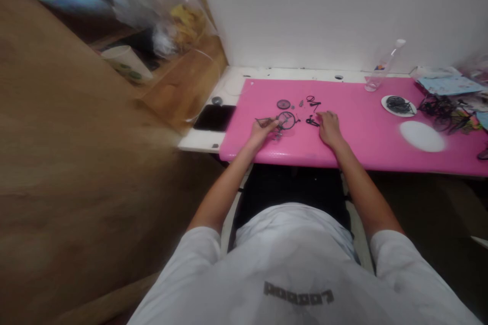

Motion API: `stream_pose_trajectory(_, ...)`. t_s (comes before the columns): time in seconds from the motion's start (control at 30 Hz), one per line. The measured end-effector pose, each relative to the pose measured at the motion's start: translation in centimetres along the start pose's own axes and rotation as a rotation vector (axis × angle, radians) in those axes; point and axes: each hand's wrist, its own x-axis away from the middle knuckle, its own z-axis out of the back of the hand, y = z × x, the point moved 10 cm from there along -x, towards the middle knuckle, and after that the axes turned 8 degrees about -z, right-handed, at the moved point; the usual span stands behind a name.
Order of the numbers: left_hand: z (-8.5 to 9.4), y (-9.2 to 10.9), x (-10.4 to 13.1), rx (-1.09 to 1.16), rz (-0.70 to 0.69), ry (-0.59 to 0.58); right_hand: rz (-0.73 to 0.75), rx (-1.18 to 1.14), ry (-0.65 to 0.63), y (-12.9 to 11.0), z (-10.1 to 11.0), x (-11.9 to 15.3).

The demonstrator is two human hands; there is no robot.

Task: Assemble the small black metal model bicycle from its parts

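My left hand (263, 132) is closed on a small black bicycle frame piece, with a spoked wheel (286, 120) at its right end, just over the pink mat (366, 150). To the right, my right hand (330, 126) rests on the mat, its fingertips beside a small black part (312, 121); whether they grip anything is too small to tell. Behind the hands lie a loose wheel (283, 104), a tiny grey piece (301, 103) and thin black parts (314, 103).
On the right are a white plate of black parts (398, 105), a white disc (423, 136), a clear bottle (383, 68) and a pile of small black bicycles (444, 111). A dark flat object (214, 118) lies left of the mat. A white wall (324, 15) stands behind.
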Motion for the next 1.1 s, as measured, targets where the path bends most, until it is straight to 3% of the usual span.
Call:
stream_pose_trajectory(0.2, 0.0, 0.0, -0.1, -0.015, 0.000, 0.003, 0.011, 0.056, -0.087, -0.5, -1.2, 0.2)
stream_pose_trajectory(0.43, 0.0, -0.1, 0.0, -0.012, 0.004, -0.007, 0.026, 0.024, -0.027, -0.6, -0.6, 0.1)
stream_pose_trajectory(0.63, 0.0, 0.0, 0.0, -0.008, -0.011, -0.004, 0.036, 0.156, 0.020, -1.1, -0.6, 0.3)
stream_pose_trajectory(1.1, 0.1, -0.3, -0.1, -0.008, 0.007, 0.005, -0.094, 0.201, 0.038, -0.8, 0.7, 0.4)
